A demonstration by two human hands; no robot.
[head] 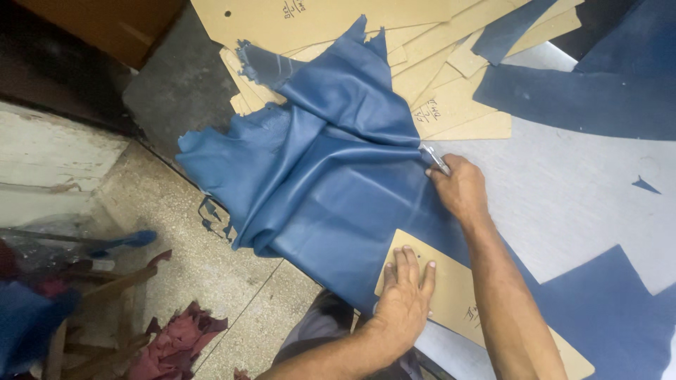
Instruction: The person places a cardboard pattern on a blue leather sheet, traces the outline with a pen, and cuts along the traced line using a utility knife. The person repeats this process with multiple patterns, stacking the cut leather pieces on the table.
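A large folded blue leather hide lies over the left edge of a grey cutting table. My left hand presses flat on a tan cardboard pattern that lies on the hide near the front edge. My right hand is closed around a small metal-handled cutting tool, its tip at the hide's right side.
Several tan cardboard patterns are stacked at the back of the table. Dark blue leather pieces lie at the back right and another at the front right. Red scraps and clutter sit on the speckled floor to the left.
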